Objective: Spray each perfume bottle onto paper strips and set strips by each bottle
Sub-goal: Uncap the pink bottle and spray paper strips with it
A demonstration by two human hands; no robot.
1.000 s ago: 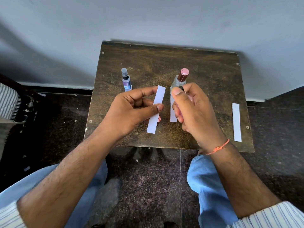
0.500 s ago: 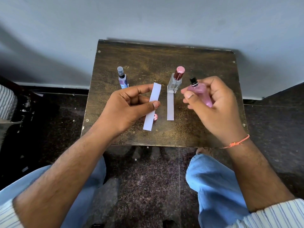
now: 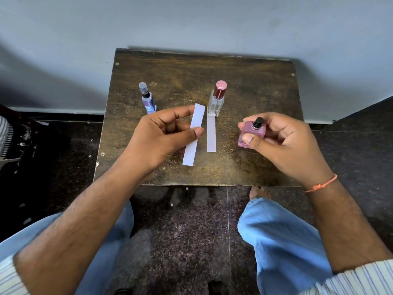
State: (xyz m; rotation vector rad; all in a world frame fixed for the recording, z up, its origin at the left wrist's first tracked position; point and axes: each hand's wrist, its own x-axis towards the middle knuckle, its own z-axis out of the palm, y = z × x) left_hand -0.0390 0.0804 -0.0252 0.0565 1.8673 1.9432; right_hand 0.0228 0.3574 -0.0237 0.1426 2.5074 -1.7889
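We hold a fresh paper strip (image 3: 194, 135) in our left hand (image 3: 163, 135), its fingers (image 3: 196, 131) pinched narrow on the strip's middle, so that it hangs above the worktop (image 3: 244, 67) near the centre. Our right hand (image 3: 282, 143) is wrapped around the pink bottle (image 3: 252, 135), thumb on its front, the black spray top (image 3: 259, 122) bare and uncapped, with no finger on it. The bottle sits to the right of the strip and well apart from it.

As for progress, the clear bottle with the red cap (image 3: 217, 99) stands at the far centre with a strip (image 3: 211, 134) lying on the worktop in front of it, so that one looks done. The blue bottle (image 3: 147, 101) stands at the far left; a pale edge shows at its base, but our hand hides the rest, so we cannot tell whether it has its strip. What seems left is to spray the pink bottle onto the held strip, then set both down together.
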